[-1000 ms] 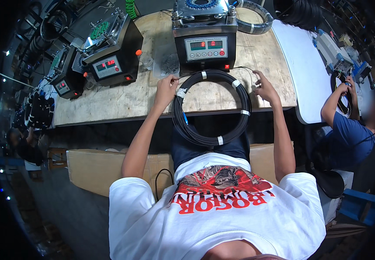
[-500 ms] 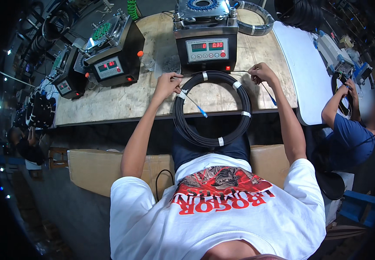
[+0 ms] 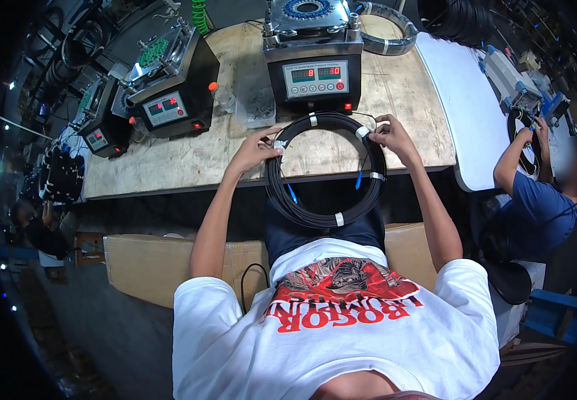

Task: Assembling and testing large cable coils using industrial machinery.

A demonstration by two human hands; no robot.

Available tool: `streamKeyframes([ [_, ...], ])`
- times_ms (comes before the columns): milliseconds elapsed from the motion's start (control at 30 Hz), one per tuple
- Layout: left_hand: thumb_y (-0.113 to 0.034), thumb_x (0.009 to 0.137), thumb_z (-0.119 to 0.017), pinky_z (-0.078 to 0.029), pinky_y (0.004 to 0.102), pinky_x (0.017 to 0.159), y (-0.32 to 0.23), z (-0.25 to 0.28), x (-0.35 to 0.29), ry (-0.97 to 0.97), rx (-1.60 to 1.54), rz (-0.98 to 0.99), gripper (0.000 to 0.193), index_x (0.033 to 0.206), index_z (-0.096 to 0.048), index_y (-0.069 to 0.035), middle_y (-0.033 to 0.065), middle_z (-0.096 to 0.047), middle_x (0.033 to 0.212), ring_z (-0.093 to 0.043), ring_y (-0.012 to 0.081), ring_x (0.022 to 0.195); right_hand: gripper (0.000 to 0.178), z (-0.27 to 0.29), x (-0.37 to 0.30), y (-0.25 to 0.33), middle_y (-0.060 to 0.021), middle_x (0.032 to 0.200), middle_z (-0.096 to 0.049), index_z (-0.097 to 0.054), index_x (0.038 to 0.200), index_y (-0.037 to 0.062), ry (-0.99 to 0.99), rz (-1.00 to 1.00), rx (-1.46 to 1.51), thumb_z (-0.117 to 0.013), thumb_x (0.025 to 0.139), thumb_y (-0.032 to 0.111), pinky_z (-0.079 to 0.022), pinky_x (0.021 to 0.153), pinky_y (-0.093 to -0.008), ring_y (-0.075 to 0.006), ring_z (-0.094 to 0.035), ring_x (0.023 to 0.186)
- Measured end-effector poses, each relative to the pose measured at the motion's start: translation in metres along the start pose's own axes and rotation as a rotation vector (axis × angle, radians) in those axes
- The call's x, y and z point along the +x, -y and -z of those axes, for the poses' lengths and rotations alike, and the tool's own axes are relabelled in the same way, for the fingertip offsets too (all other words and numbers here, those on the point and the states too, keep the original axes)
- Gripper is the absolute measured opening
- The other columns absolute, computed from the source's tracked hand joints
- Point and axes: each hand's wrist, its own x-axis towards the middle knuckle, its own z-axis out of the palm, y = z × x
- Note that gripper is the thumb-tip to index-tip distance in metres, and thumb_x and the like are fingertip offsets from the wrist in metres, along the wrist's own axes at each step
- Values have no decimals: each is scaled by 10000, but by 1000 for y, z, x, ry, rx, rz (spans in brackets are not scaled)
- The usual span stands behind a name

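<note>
A coil of black cable [image 3: 276, 187], bound with several white tape bands, rests against the front edge of the wooden table, its lower part over my lap. My left hand [image 3: 252, 152] grips the coil's upper left side, thumb and fingers closed by a white band. On the upper right, my right hand [image 3: 395, 140] is closed on the coil near another band, with a loose loop of cable arching above its fingers. Two cable ends hang inside the ring: one blue connector [image 3: 293, 195] at the left, another blue connector [image 3: 358, 181] at the right.
Behind the coil stands a polishing machine [image 3: 312, 73] with a red-digit display. Two similar machines [image 3: 168, 93] are at the left. Beside them are an orange-capped bottle [image 3: 222, 99] and a clear plastic tray [image 3: 260, 110]. A co-worker [image 3: 538, 207] handles cable at the right-hand white table [image 3: 452, 120].
My right hand has moved left and down from the stretched-out cable end to the coil. That end's blue connector now hangs inside the ring. My left hand has shifted slightly down along the coil.
</note>
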Motion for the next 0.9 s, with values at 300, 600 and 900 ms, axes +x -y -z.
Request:
streamKeyframes([
  [300, -66, 740, -813, -472, 394, 939, 3, -23, -16, -10, 238, -335, 936, 1531, -321, -154, 250, -611, 1198, -621, 351, 1053, 667, -16, -4, -24, -66, 722, -531, -435, 1211, 21, -75, 47, -220, -879, 747, 198, -428, 540, -316, -147, -512, 642],
  [600, -236, 673, -828, -480, 435, 990, 45, -35, 8, -118, 417, 32, 853, 1376, -444, 59, 297, -609, 1208, -599, 432, 1135, 643, -43, 3, -34, -296, 1049, -633, -555, 1109, -27, -166, 38, -777, -869, 640, 281, -513, 849, -497, -466, -628, 989],
  [900, -199, 659, -781, -543, 367, 709, 50, -21, 33, 88, 385, 69, 337, 924, -694, -10, 119, -714, 817, -691, 243, 765, 516, -29, 5, -32, -293, 910, -673, -606, 971, -77, -115, 161, -622, -832, 630, 239, -549, 755, -453, -410, -686, 865],
])
